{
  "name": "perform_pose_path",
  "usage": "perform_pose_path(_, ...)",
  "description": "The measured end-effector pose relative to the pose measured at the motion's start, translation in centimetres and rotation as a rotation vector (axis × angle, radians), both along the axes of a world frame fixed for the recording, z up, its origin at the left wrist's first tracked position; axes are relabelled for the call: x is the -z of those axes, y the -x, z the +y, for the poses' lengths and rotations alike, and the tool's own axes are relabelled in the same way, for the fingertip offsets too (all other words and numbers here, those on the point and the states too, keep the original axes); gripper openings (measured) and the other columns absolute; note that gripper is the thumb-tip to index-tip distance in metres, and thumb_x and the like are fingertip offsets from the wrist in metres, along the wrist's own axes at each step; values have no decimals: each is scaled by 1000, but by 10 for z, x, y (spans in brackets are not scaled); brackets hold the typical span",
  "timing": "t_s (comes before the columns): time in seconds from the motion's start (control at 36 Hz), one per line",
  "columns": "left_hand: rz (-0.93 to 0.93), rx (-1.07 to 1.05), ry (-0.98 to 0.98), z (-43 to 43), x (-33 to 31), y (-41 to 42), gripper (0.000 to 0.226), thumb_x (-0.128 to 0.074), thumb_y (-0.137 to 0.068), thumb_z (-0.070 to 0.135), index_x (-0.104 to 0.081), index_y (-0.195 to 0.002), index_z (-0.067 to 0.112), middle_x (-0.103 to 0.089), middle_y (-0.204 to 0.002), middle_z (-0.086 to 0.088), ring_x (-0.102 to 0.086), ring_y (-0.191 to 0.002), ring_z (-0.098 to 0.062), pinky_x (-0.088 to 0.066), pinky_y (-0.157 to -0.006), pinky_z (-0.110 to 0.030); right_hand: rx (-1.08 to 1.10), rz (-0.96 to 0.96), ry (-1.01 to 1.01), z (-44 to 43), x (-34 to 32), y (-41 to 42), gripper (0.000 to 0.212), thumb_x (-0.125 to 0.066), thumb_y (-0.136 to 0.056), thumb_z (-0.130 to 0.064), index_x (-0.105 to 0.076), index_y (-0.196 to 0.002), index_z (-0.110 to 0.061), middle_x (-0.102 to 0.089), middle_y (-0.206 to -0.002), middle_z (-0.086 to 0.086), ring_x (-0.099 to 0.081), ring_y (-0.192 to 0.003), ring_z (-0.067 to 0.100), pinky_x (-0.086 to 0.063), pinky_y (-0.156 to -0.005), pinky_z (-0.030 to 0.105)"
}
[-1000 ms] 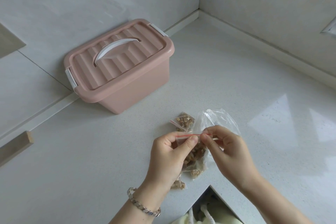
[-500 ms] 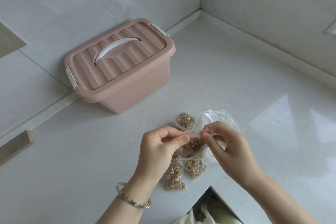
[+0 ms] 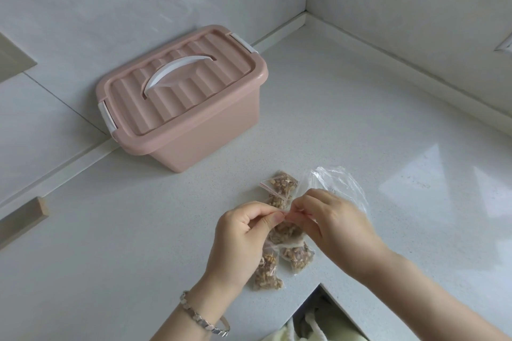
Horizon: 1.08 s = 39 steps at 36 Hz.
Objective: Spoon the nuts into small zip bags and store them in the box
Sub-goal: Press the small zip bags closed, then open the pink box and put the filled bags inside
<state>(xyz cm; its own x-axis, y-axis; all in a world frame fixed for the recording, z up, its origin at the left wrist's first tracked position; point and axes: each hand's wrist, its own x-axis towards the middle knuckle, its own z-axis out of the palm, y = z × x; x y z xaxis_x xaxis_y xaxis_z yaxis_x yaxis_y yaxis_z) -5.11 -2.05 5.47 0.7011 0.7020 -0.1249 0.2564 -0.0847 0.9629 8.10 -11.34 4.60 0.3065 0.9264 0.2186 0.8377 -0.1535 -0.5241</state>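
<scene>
My left hand (image 3: 243,238) and my right hand (image 3: 332,219) pinch the red zip strip of a small clear bag of nuts (image 3: 285,232), held just above the white counter (image 3: 138,230). The thumbs and forefingers of both hands meet at the strip. Several filled small bags lie on the counter around it: one behind (image 3: 281,184), one below my left hand (image 3: 267,271), one to its right (image 3: 299,255). A crumpled larger clear bag (image 3: 338,183) lies behind my right hand. The pink box (image 3: 182,97) with a white handle stands at the back with its lid shut and latched.
The counter sits in a corner, with tiled walls at the back and right. At the bottom the counter edge (image 3: 332,296) drops to a gap showing pale cloth (image 3: 313,327). A wooden piece (image 3: 22,219) shows at the left edge.
Both hands have drawn closer together along the zip strip and lowered slightly. The bags lying under my hands have come into view.
</scene>
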Motion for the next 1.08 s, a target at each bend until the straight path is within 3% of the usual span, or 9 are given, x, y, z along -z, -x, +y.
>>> perform_pose_path(0.17,5,-94,4,14,7,-5,16,-64,-82,8,-74,-79,20,-74,-76,5,-69,-76,-12,-56,-75,-33,18,36,-10,16,5,-12,43,-44,-84,-52,-60,-64,-17,-50,-58,-13,-45,-48,5,-40,-41,20)
perform_pose_path(0.25,5,-168,12,25,12,-6,13,-65,-81,10,-74,-78,19,-73,-74,3,-68,-74,-14,-55,-74,-35,-38,125,29,27,0,-18,22,-61,-84,-32,-68,-75,-14,-51,-67,-15,-47,-57,4,-43,-52,21)
perform_pose_path(0.33,17,-226,15,37,18,-7,23,-66,-81,9,-71,-70,28,-72,-69,7,-66,-68,-9,-54,-73,-31,-98,176,110,40,-4,-25,12,-62,-87,-16,-71,-90,-10,-61,-80,-4,-52,-69,9,-44,-65,20)
perform_pose_path(0.47,110,-228,-44,54,28,-12,24,-64,-85,12,-67,-67,28,-69,-66,15,-60,-64,3,-47,-66,-15,-106,118,268,75,1,-39,17,-55,-91,-19,-69,-97,-11,-61,-93,2,-58,-87,21,-46,-77,32)
perform_pose_path(0.61,157,-347,-178,79,24,-1,16,-60,-88,11,-65,-81,25,-66,-85,14,-61,-86,-7,-42,-75,-11,-92,27,300,109,23,-50,20,-46,-95,-14,-65,-99,-8,-57,-102,7,-57,-90,28,-40,-72,30)
perform_pose_path(0.69,179,-423,-212,92,18,13,18,-56,-88,6,-60,-95,22,-62,-97,6,-57,-94,-11,-36,-69,-2,-116,18,405,118,39,-52,21,-45,-95,-15,-64,-102,-8,-57,-105,8,-55,-93,26,-32,-67,26)
perform_pose_path(0.78,253,-475,-203,103,14,26,31,-55,-87,7,-53,-117,17,-50,-114,3,-50,-108,-13,-33,-80,-16,-155,-28,548,115,53,-46,21,-46,-95,-18,-63,-107,-12,-57,-107,5,-54,-96,21,-28,-68,21)
perform_pose_path(0.92,384,-514,-186,121,4,42,52,-55,-87,12,-34,-135,15,-34,-123,-7,-36,-118,-28,-39,-86,-34,-186,-71,762,105,55,-39,27,-51,-93,-33,-61,-111,-16,-59,-115,2,-54,-107,20,-40,-83,27)
perform_pose_path(1.08,470,-557,-144,157,1,44,70,-54,-87,16,-15,-145,9,-19,-145,-20,-19,-133,-37,-32,-101,-44,-83,-25,545,130,11,-52,25,-52,-91,-36,-65,-102,-18,-63,-105,-2,-57,-98,17,-44,-79,27)
